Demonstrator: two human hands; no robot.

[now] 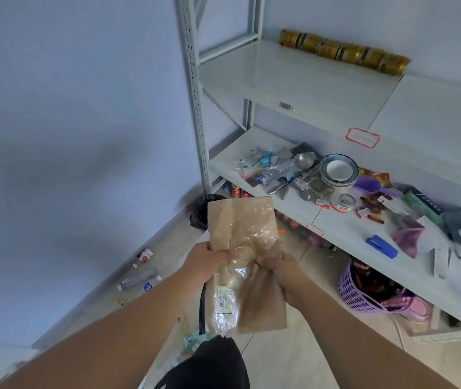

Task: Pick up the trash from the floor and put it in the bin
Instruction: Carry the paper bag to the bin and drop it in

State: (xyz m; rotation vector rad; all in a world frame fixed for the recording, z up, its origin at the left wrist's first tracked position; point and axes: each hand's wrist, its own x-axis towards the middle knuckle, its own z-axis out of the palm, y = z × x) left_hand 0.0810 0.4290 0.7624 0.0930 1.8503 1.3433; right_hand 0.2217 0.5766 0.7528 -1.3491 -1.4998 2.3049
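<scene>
At frame centre, the left hand [205,258] and right hand [278,265] both gripped a brown bag [244,237]; the black-lined bin [202,210] stood behind it.

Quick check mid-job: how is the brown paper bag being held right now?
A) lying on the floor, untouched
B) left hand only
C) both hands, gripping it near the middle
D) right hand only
C: the left hand and the right hand each have a grip on the brown paper bag at its middle, holding it up in front of the black bin.
</scene>
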